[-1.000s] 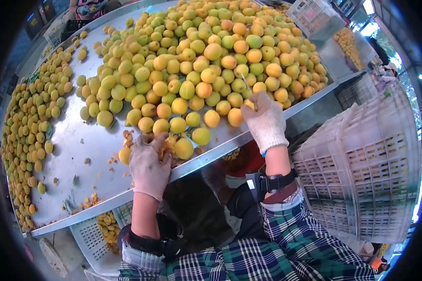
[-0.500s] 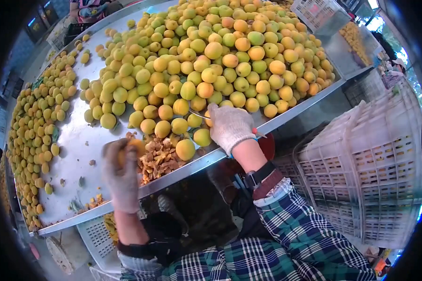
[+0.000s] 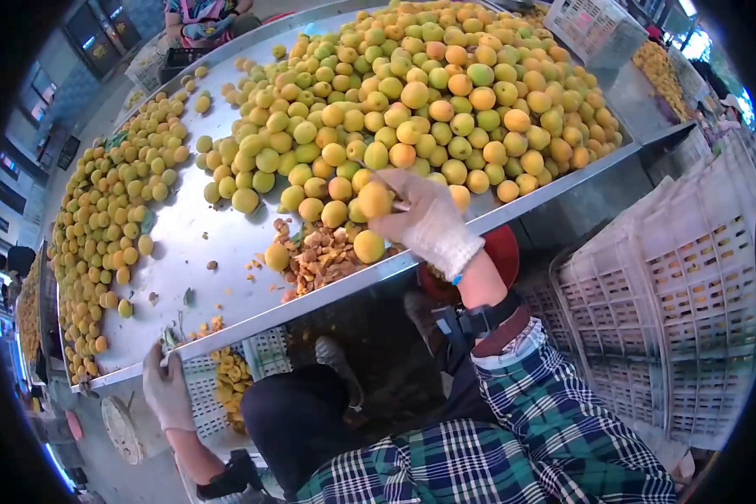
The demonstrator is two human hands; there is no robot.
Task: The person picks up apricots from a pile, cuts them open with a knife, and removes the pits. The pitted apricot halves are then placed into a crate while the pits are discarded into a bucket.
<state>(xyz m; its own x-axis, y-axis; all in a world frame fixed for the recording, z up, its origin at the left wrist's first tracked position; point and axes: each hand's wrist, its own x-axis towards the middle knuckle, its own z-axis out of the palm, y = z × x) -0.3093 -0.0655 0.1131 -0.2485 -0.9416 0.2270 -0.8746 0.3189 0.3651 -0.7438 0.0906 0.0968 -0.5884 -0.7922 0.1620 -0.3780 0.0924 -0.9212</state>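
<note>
My gloved right hand (image 3: 428,220) is closed at the near edge of the metal table (image 3: 252,322), with a yellow-orange fruit (image 3: 375,200) at its fingertips. A thin curved metal blade (image 3: 363,165) juts out from the same hand; its handle is hidden. Below it on the table are a heap of brown pits and scraps (image 3: 323,262) and a loose fruit (image 3: 368,246). My gloved left hand (image 3: 166,388) is at the table's front edge on the left, thumb and fingers apart, with no fruit visible in it.
A large pile of fruit (image 3: 479,101) covers the back; another (image 3: 126,210) lies left. Under the edge sit a crate with fruit pieces (image 3: 202,382) and a red bucket (image 3: 502,252). Stacked crates (image 3: 689,294) stand right. A person (image 3: 206,21) is at the far side.
My left hand has moved left and down to the table edge, and the fruit it held is gone from it. A fruit now shows at my right hand's fingertips. The view has shifted.
</note>
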